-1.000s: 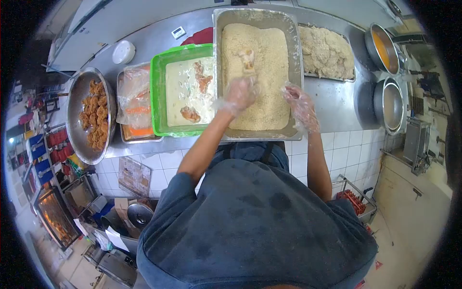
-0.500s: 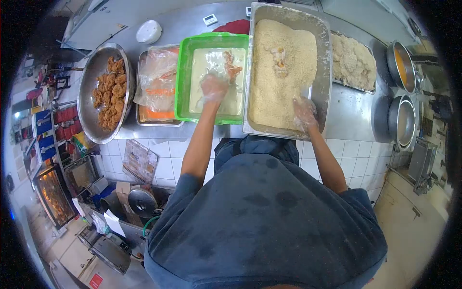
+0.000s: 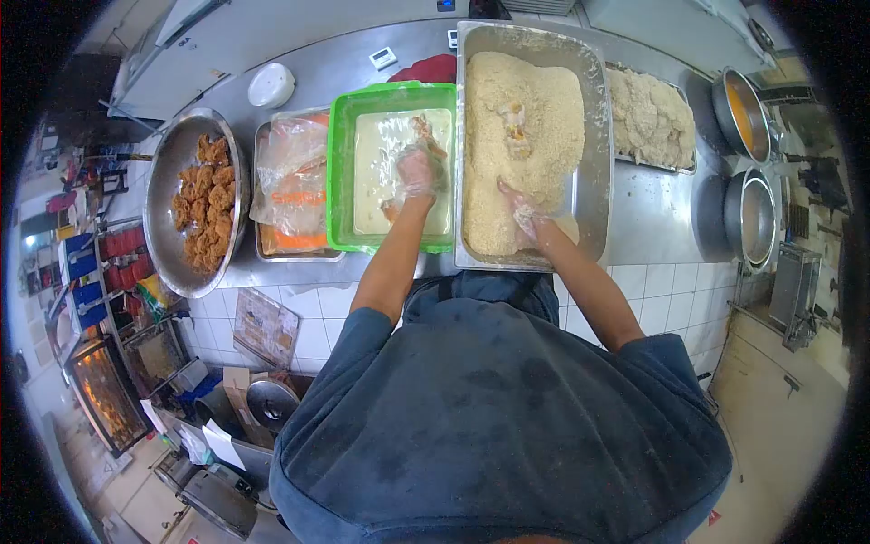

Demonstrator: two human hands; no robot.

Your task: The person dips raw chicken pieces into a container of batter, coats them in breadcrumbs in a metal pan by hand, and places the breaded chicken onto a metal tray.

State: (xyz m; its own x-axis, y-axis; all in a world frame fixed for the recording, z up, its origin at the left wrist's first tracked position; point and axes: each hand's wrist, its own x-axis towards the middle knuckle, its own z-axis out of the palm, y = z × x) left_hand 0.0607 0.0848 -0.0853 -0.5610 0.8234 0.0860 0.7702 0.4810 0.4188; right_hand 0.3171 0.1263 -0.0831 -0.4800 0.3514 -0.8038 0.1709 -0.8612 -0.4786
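Note:
My left hand (image 3: 417, 172), in a clear glove, is inside the green tub (image 3: 336, 172) of pale batter (image 3: 373, 154). Its fingertips reach a raw chicken piece (image 3: 422, 125); blur and overlap hide whether they grip it. Another bit of chicken (image 3: 390, 211) lies in the batter below the wrist. My right hand (image 3: 527, 214), gloved and coated with crumbs, rests open in the breading flour (image 3: 494, 100) of the deep metal tray (image 3: 594, 181), fingers stretched toward the left. A partly coated chicken piece (image 3: 515, 129) lies on the flour above that hand.
At left, a steel bowl (image 3: 163, 254) holds fried chicken, beside a plastic-covered tray (image 3: 288, 181). A tray of pale breaded mass (image 3: 648, 118) and steel bowls (image 3: 750, 216) stand to the right. Behind the tubs are a white container (image 3: 271, 86) and a small timer (image 3: 383, 58).
My left hand has moved up and right through the batter to the chicken piece. My right hand has shifted left from the tray's right side onto the flour. The view has tilted slightly.

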